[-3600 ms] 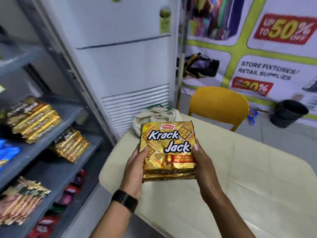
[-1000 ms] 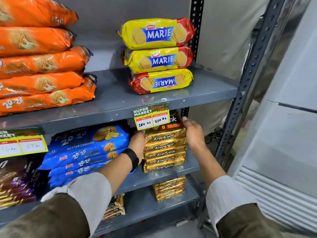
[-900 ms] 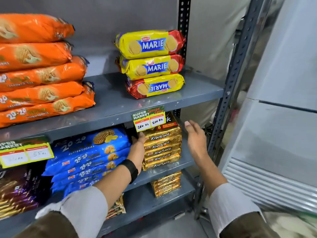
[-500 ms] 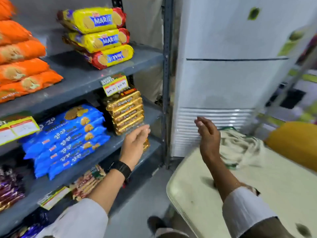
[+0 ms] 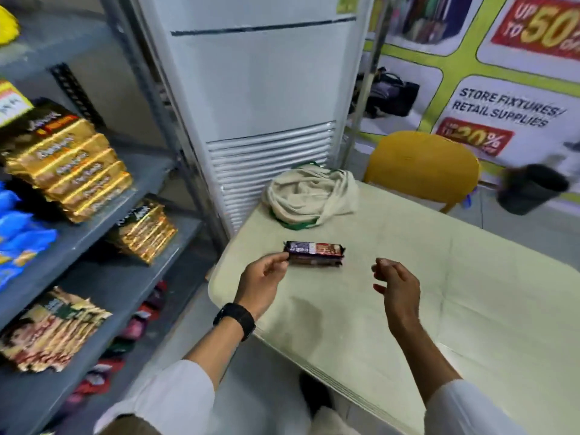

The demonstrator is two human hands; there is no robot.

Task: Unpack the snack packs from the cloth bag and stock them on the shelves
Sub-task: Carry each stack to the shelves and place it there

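Observation:
A dark purple and red snack pack (image 5: pixel 314 253) lies on the pale green table (image 5: pixel 470 293), in front of the crumpled cream cloth bag (image 5: pixel 310 196). My left hand (image 5: pixel 263 279), with a black watch on the wrist, pinches the pack's left end between thumb and fingers. My right hand (image 5: pixel 396 282) hovers to the right of the pack, fingers loosely curled, holding nothing. On the grey shelves (image 5: pixel 94 221) to the left, a stack of gold Krack Jack packs (image 5: pixel 70 163) sits on the upper visible level.
A smaller gold stack (image 5: pixel 145 229) and brown-gold packs (image 5: pixel 47 331) fill lower shelves, with blue packs (image 5: pixel 18 233) at far left. A white cabinet (image 5: pixel 263 98) stands behind the bag. A yellow chair (image 5: pixel 420 164) and black bin (image 5: pixel 532 188) stand beyond the table.
My view has swung from the shelves to the table. Both hands left the Krack Jack stack on the shelf, and my left hand now pinches a dark snack pack on the table.

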